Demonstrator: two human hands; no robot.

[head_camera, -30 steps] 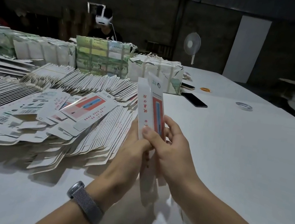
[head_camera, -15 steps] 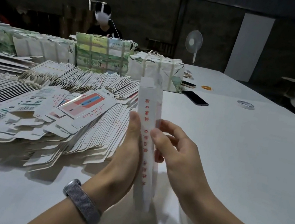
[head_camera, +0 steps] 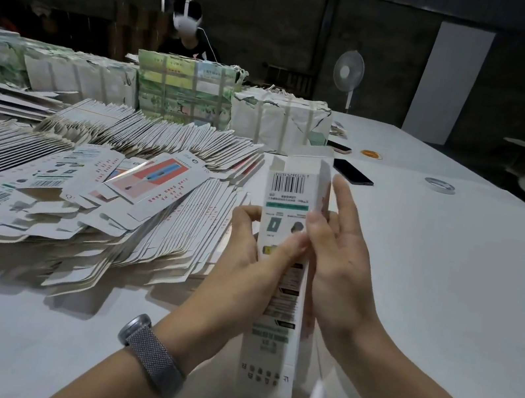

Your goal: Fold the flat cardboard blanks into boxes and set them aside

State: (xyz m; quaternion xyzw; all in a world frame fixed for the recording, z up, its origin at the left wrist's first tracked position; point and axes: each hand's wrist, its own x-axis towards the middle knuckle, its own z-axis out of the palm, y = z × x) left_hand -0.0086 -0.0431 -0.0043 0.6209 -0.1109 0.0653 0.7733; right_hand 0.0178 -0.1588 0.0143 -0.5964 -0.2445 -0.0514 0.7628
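Holding one half-formed box (head_camera: 280, 271) upright, left hand (head_camera: 243, 261) gripping it, right hand (head_camera: 337, 263) flat-fingered against its side, leaving the blank pile (head_camera: 86, 204) beside the left hand unfolded.

Taking the white table (head_camera: 434, 262) as landmark: a dark phone (head_camera: 353, 172) lies flat toward its far middle, a tape roll (head_camera: 439, 185) to the phone's right, an orange ring (head_camera: 371, 154) (what it is cannot be told) farther back. Behind the table's far edge stands a white fan (head_camera: 348, 74). Across the table sits a person (head_camera: 186, 35).

Dim room, bright white table (head_camera: 434, 262), soft shadows, wide-angle edge warp, slight blur
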